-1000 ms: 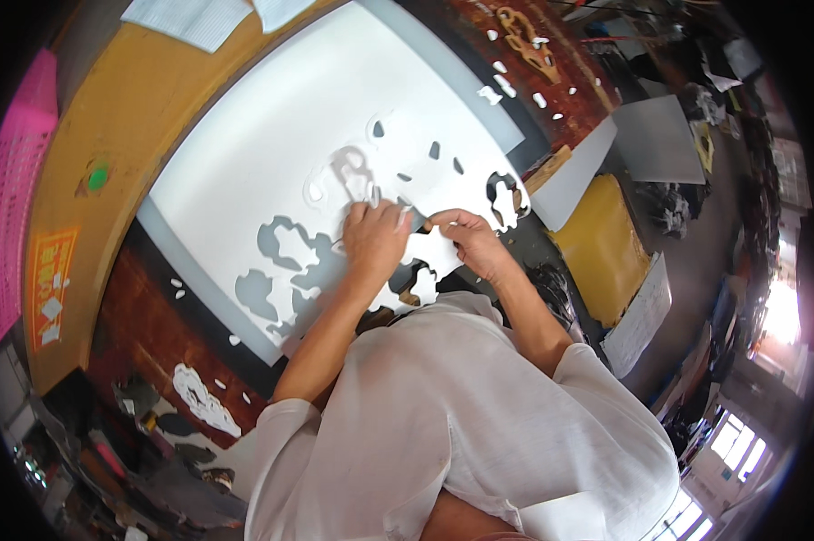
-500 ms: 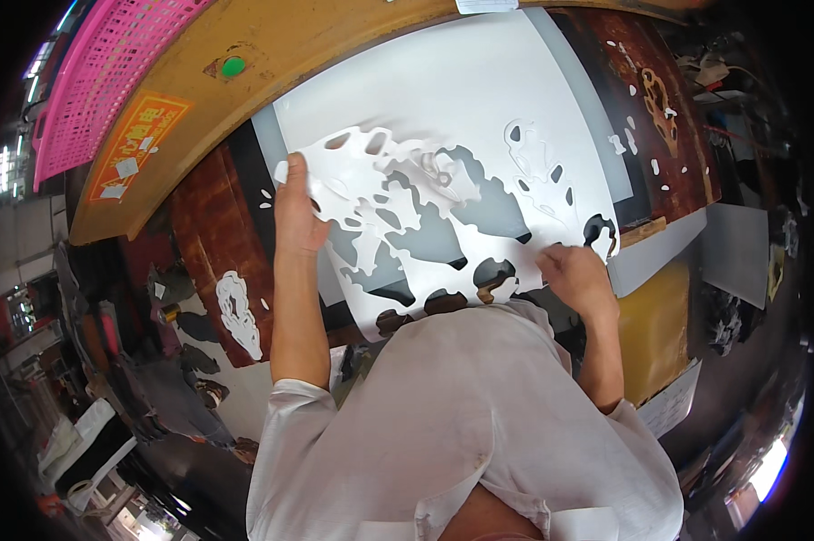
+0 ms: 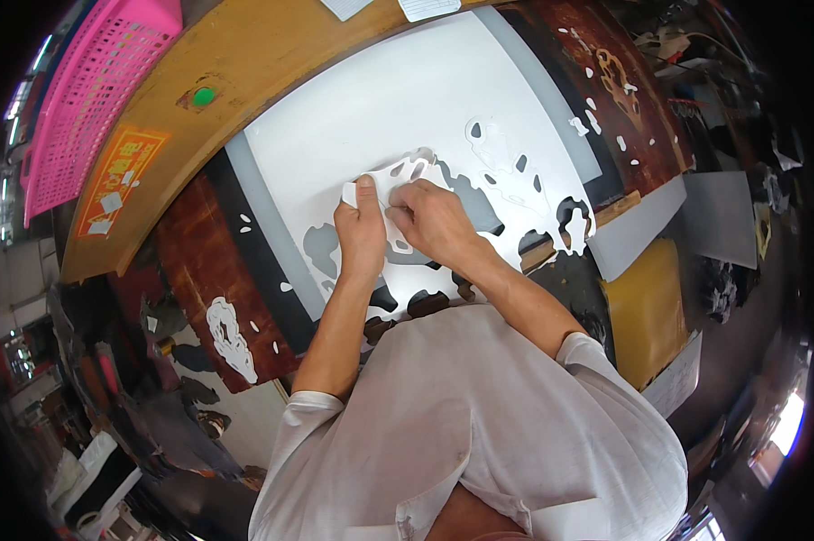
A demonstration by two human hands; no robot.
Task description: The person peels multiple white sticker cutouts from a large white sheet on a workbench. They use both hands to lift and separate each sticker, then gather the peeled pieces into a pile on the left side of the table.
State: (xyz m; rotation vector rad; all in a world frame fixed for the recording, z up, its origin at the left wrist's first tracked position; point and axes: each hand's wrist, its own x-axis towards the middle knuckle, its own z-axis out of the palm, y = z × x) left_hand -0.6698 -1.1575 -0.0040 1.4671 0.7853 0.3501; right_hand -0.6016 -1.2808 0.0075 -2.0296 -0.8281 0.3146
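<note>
A large white sheet (image 3: pixel 380 99) lies on the grey board, its near part full of irregular cut-outs. Above the cut-outs my left hand (image 3: pixel 362 225) pinches white cut pieces (image 3: pixel 398 176) with holes in them, thumb on top. My right hand (image 3: pixel 432 221) is closed at the same pieces, fingers curled against their right side; what lies between its fingertips is hidden. To the right, a cut shape (image 3: pixel 506 162) with an outline and small dark holes still lies in the sheet.
Brown side boards flank the grey board (image 3: pixel 551 99). The left one carries a white openwork piece (image 3: pixel 231 338); the right one, a tan outline-shaped form (image 3: pixel 619 86) and small white scraps. A yellow machine beam (image 3: pixel 271 59) crosses behind, with a pink basket (image 3: pixel 100 90) at far left.
My right hand has moved left and up from the sheet's near edge to the pieces in my left hand. My left hand has shifted right, drawing the pieces together.
</note>
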